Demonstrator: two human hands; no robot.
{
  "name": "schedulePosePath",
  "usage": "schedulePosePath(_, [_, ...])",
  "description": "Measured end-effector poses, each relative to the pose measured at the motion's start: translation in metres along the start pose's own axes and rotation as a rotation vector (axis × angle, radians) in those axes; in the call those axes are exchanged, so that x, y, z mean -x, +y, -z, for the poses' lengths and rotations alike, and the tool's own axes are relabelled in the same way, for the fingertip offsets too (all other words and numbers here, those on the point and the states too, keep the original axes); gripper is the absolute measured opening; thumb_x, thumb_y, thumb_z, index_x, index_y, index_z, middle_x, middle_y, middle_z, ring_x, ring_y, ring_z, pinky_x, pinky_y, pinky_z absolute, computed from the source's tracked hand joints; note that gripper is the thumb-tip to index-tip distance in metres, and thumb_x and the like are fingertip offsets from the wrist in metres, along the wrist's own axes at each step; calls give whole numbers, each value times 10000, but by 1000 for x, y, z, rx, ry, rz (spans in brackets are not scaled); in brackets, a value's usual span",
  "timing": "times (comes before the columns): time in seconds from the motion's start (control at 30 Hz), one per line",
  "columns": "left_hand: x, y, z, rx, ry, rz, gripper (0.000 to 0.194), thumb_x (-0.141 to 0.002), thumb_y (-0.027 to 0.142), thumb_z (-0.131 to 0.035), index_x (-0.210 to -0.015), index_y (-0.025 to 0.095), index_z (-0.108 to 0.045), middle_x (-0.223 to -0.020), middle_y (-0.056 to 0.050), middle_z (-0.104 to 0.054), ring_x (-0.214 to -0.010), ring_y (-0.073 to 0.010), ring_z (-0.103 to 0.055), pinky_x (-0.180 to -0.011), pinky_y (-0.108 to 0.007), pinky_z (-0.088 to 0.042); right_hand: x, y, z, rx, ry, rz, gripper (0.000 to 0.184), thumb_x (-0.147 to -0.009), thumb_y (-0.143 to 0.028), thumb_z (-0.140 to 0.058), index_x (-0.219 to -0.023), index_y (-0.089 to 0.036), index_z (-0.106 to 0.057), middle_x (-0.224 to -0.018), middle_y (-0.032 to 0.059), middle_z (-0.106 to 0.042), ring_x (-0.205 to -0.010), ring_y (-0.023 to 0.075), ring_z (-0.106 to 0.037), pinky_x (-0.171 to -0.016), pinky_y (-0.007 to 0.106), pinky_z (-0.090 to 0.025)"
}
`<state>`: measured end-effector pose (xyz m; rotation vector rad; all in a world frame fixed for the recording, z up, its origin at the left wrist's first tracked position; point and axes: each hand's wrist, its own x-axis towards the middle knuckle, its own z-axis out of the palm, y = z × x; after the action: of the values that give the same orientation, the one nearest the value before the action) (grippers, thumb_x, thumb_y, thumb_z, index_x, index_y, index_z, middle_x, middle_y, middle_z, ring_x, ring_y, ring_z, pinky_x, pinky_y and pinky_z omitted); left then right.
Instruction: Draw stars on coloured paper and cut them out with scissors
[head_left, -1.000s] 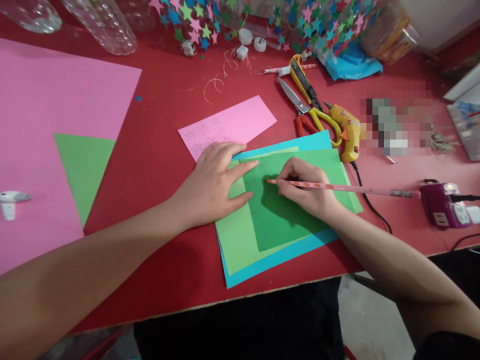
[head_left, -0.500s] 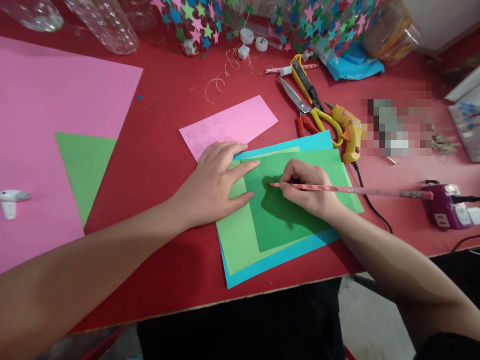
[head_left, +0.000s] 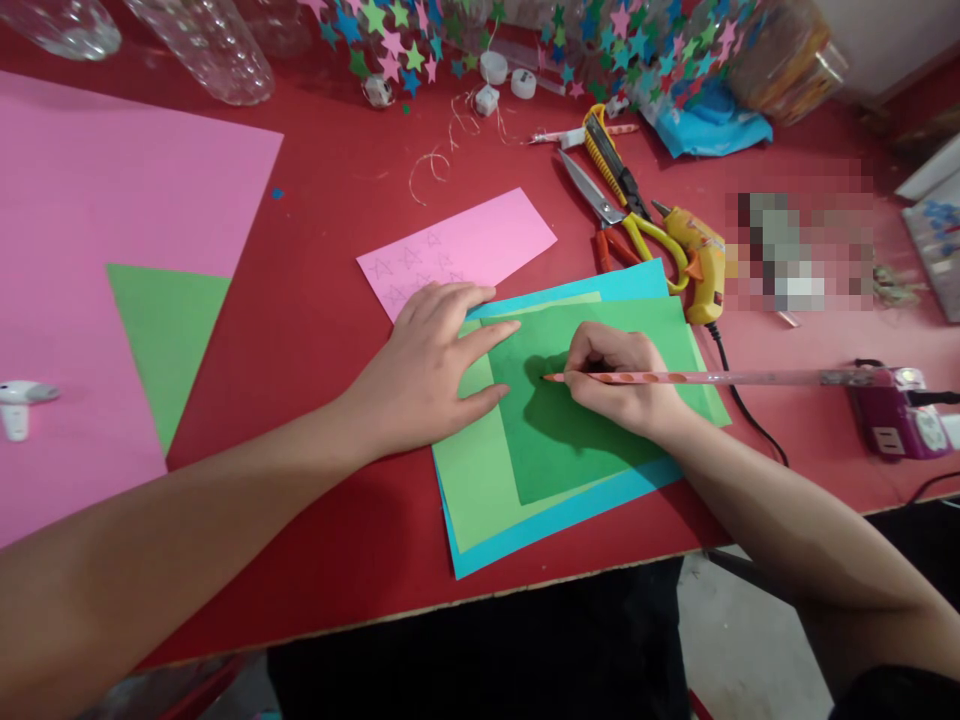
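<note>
My right hand [head_left: 619, 380] is closed around a pink pencil [head_left: 690, 378], its tip touching a dark green sheet of paper [head_left: 540, 460]. Under that sheet lie a light green sheet [head_left: 480, 500] and a blue sheet [head_left: 510, 555], stacked unevenly. Spread flat with fingers apart, my left hand [head_left: 442, 365] presses on the left part of the stack. Just beyond it is a pink paper strip [head_left: 495, 235] with several pencilled stars, partly covered by my left fingers. Any mark under the pencil tip is too faint to make out.
Scissors [head_left: 600, 195], a yellow cutter [head_left: 607, 160] and a glue gun [head_left: 701, 260] lie behind the stack. Large pink paper [head_left: 135, 180] and a green piece [head_left: 169, 340] cover the left. Plastic bottles [head_left: 214, 55] and colourful paper stars [head_left: 390, 45] line the back. A purple power adapter [head_left: 889, 420] sits right.
My right hand and the pencil tip have shifted slightly right and down on the dark green sheet. The left hand stays in place.
</note>
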<state>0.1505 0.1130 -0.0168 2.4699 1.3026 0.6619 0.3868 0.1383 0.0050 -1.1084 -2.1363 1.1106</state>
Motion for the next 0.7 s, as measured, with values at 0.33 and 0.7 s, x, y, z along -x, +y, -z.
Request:
schedulePosePath(0.33, [0, 1, 0, -28, -1, -8, 454, -865, 372, -592, -1280, 190, -567, -1405, -156, -418, -1332, -354, -376, -1119, -585, -298, 1, -1, -1, -19, 10, 27, 147, -744, -89, -556, -667, -193, -484, -589, -58, -471, -508, 66, -371, -486, 226, -280])
schedulePosePath(0.7, [0, 1, 1, -32, -3, -5, 449, -864, 381, -591, -1266, 181, -581, -1398, -159, -425, -1324, -351, -386, -1121, -570, -300, 0, -2, -5, 23, 3, 27, 127, -785, -140, -581, -687, -189, -518, -591, -54, -493, -514, 70, -396, -490, 219, -294])
